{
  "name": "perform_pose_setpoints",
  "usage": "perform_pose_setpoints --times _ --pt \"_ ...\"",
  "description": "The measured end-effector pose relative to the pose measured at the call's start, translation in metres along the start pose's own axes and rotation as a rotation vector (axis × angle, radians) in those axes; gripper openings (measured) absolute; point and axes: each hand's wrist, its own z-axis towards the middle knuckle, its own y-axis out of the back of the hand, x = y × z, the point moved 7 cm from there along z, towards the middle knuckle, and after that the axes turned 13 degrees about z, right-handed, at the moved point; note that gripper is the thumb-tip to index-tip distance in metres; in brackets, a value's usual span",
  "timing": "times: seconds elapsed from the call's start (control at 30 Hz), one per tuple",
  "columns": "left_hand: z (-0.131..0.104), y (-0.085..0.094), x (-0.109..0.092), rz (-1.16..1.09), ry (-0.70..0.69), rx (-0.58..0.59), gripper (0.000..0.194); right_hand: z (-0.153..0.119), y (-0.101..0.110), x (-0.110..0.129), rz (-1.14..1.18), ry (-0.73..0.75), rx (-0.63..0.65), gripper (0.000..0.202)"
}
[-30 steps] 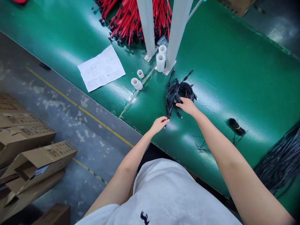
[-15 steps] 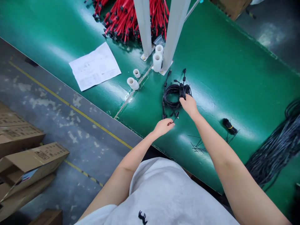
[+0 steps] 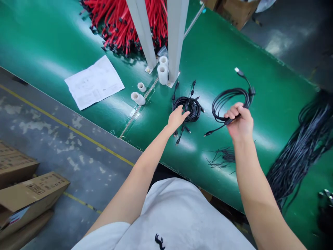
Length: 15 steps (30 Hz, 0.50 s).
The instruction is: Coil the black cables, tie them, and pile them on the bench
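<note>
Raised over the green table, my right hand (image 3: 240, 121) is closed around a coiled black USB cable (image 3: 217, 100). One silver-tipped plug sticks up from this coil and another end hangs at its lower left. My left hand (image 3: 178, 118) reaches to the edge of a pile of coiled black cables (image 3: 194, 110), thumb and fingers apart. Whether its fingertips touch the pile I cannot tell. Several cable ends with plugs stick out around the pile. Loose thin black strips, like cable ties (image 3: 225, 155), lie left of my right wrist.
White rolls (image 3: 162, 74) stand by the grey metal posts (image 3: 177, 41), with smaller ones (image 3: 137, 98) nearer me. A printed sheet (image 3: 95, 82) lies left. Red cables (image 3: 125, 27) are heaped behind, and a thick black cable bundle (image 3: 299, 152) lies right. Cardboard boxes (image 3: 33, 194) stand on the floor.
My right hand has left the pile and moved right and up, with a coiled cable in it. My left hand has moved up to the pile and opened. The view has shifted slightly.
</note>
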Motion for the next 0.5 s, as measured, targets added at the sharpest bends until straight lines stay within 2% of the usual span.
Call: perform_pose_setpoints --times 0.1,0.2,0.3,0.4,0.5 --pt "0.022 -0.019 -0.016 -0.016 0.049 0.073 0.027 -0.022 0.015 0.009 0.017 0.002 0.032 0.04" --pt "0.014 -0.024 -0.034 -0.096 -0.022 0.106 0.018 -0.038 0.036 0.006 0.042 -0.047 0.035 0.039" --pt "-0.022 -0.016 -0.061 -0.061 -0.201 0.192 0.021 -0.051 0.056 0.004 0.035 -0.143 0.011 0.034" --pt "-0.073 -0.003 -0.093 0.201 -0.468 0.262 0.024 -0.063 0.067 0.011 -0.061 -0.197 -0.032 0.03" --pt "-0.118 0.008 -0.119 0.495 -0.732 0.194 0.027 -0.072 0.058 0.013 -0.284 -0.247 0.008 0.034"
